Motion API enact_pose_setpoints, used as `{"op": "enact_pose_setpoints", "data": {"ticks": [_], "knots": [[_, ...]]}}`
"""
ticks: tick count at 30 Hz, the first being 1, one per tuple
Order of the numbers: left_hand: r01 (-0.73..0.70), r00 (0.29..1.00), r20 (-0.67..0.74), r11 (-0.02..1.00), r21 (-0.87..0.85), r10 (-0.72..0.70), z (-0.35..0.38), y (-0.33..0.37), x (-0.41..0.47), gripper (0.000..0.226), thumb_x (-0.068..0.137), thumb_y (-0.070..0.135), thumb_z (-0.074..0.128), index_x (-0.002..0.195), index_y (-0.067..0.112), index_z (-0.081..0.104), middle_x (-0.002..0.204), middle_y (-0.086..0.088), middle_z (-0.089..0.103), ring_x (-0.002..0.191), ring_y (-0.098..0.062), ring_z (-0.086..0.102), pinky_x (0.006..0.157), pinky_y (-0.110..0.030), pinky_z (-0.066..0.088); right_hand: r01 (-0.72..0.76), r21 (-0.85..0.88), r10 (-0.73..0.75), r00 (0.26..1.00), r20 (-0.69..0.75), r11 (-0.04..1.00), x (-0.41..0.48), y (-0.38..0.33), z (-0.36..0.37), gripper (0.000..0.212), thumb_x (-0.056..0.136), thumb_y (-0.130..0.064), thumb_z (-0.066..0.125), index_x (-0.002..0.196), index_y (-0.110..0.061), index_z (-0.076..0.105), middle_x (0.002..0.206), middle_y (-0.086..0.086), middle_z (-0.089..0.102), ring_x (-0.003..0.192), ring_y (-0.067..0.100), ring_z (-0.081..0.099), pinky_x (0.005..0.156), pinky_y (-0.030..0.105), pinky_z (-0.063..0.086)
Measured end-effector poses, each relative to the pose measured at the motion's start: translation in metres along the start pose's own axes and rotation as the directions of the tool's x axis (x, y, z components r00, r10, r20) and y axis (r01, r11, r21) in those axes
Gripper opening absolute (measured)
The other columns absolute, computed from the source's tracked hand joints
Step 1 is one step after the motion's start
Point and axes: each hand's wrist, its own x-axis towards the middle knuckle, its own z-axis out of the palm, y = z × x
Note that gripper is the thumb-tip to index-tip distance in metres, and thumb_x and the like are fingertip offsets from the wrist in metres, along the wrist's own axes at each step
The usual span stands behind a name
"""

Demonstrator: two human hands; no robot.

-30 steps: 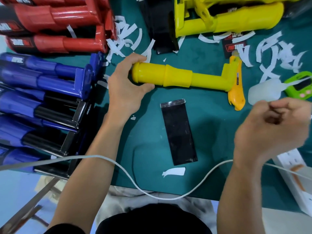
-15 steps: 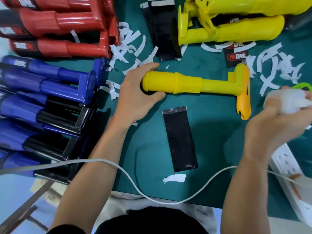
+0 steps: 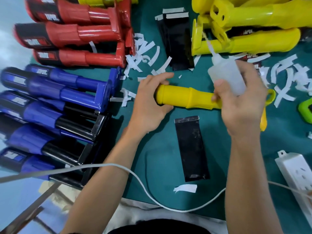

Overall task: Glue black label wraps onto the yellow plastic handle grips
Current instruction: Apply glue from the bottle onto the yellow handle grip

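A yellow plastic handle [image 3: 184, 98] lies across the green mat [image 3: 168, 149], its butt end to the left. My left hand [image 3: 150, 105] grips that butt end. My right hand [image 3: 243, 102] holds a translucent white glue bottle [image 3: 224, 71] above the handle's right part, nozzle pointing up and left. A black label wrap [image 3: 191, 147] lies flat on the mat just below the handle, between my forearms. A stack of more black labels [image 3: 177, 43] lies at the top centre.
Red handles [image 3: 72, 38] and blue handles [image 3: 50, 105] are piled at the left, yellow ones [image 3: 253, 31] at the top right. White paper strips [image 3: 145, 54] litter the mat. A white cable [image 3: 135, 176] crosses the front edge; a power strip [image 3: 298, 179] lies at the right.
My right hand has brought the glue bottle from the right to over the yellow handle. My left hand has kept its grip on the butt end.
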Motion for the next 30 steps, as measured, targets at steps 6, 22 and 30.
{"op": "enact_pose_setpoints", "data": {"ticks": [6, 22, 30], "knots": [[-0.037, 0.999, 0.031, 0.999, -0.037, 0.038, -0.002, -0.005, 0.007, 0.073, 0.062, -0.001, 0.088, 0.121, 0.036, 0.068, 0.12, 0.019, 0.054, 0.115, 0.005, 0.054, 0.095, -0.006, 0.037, -0.145, 0.398, 0.182, 0.982, -0.055, 0.906, -0.009, 0.009, 0.003, 0.03, 0.073, -0.011, 0.078, 0.095, -0.022, 0.063, 0.084, -0.013, 0.064, 0.079, 0.01, 0.059, 0.066, 0.023, 0.047], [0.037, 0.995, 0.088, 0.999, -0.003, -0.037, 0.0, -0.001, 0.005, 0.062, 0.072, 0.014, 0.081, 0.121, 0.043, 0.057, 0.117, 0.024, 0.056, 0.106, 0.005, 0.054, 0.08, -0.006, 0.039, -0.118, 0.553, 0.205, 0.974, -0.1, 0.825, -0.016, -0.011, 0.015, 0.018, 0.091, -0.019, 0.064, 0.079, -0.026, 0.076, 0.077, 0.001, 0.07, 0.05, 0.017, 0.055, 0.048, 0.025, 0.036], [0.042, 0.996, 0.08, 0.999, -0.007, -0.041, 0.002, 0.004, 0.005, 0.061, 0.07, 0.03, 0.085, 0.119, 0.029, 0.048, 0.113, 0.008, 0.062, 0.094, -0.016, 0.059, 0.081, -0.04, 0.052, 0.155, 0.322, -0.099, 0.978, -0.183, 0.934, -0.015, -0.027, 0.046, 0.029, 0.097, -0.027, 0.073, 0.092, 0.0, 0.066, 0.084, 0.006, 0.067, 0.07, 0.027, 0.067, 0.064, 0.031, 0.05]]}}
